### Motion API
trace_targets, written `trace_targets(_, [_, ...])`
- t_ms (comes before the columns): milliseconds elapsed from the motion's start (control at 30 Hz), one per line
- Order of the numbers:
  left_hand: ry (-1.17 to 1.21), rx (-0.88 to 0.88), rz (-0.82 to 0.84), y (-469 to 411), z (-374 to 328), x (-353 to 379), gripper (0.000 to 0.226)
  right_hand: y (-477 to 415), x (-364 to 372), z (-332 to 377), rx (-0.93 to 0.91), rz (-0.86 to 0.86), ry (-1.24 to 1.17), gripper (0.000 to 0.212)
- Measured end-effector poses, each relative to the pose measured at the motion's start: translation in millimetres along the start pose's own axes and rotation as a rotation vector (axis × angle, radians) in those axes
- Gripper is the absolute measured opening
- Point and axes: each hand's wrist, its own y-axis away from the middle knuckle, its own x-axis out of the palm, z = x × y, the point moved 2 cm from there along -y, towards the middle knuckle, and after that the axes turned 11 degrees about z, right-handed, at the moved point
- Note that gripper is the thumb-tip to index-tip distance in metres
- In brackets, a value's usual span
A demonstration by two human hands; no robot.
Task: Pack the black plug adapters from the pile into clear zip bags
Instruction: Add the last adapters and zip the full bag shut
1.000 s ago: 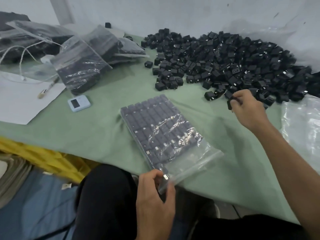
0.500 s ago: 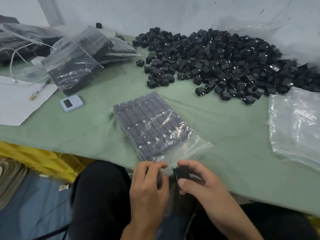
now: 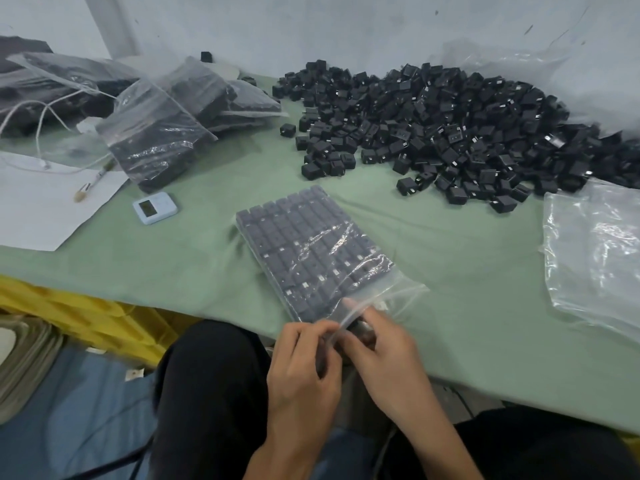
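Pushed forward since half a second ago, from just short of the bag's mouth to under its raised lip: right hand (image 3: 377, 351), fingers curled round one small square black plug adapter (image 3: 361, 329). Pinches it between thumb and fingertips, adapter half veiled by the plastic film. Left hand (image 3: 304, 362) also shifted slightly, fingers bent. Pinches the upper lip of the clear zip bag (image 3: 311, 251) and holds it lifted off the lower one. Both hands touching at the bag's mouth, at the near edge of the tabletop, above a lap in dark trousers.

Bag flat on the pale green cloth (image 3: 450, 292) covering the tabletop, slanted from the centre toward the near edge. Packed with neat rows of black adapters, mouth end unfilled and crumpled.

Large loose pile of black plug adapters (image 3: 450, 126) along the far right of the tabletop, against the grey wall, strays spilling toward the centre, apart from the bag in hand. Stack of empty clear plastic bags (image 3: 595, 251) at the right edge, just in front of the pile.

Heap of filled clear bags of black adapters (image 3: 156, 133) at the far left corner. Small pale blue device with a screen (image 3: 154, 206) just in front of that heap. White sheet of paper (image 3: 38, 209) at the left edge, thin brush-like tool (image 3: 93, 180) lying across its corner, white cord (image 3: 45, 109) looping behind. Yellow plastic crate (image 3: 86, 317) below the near left edge.
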Motion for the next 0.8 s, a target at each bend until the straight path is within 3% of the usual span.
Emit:
trace_targets(233, [0.060,-0.025,0.006,3.1,-0.6,-3.2,0.031,-4.9,1.8,2.6,-0.051,0.057,0.266,0.051])
trace_targets(333, [0.074,-0.059,-0.021,6.0,3.4,-4.1,0.041,-3.0,3.2,6.0,-0.074,-0.004,0.266,0.039])
trace_targets(467, [0.263,-0.270,-0.016,12.7,7.5,-4.5,0.054,1.8,6.2,8.9,-0.110,-0.083,0.240,0.016])
trace_targets(567, [0.356,-0.370,0.023,18.1,10.2,-1.2,0.044,2.5,8.5,7.8,-0.092,-0.098,0.217,0.020])
trace_targets(800, [0.309,-0.335,0.057,19.2,9.8,-5.6,0.032,1.0,5.5,4.8,-0.104,0.001,0.205,0.032])
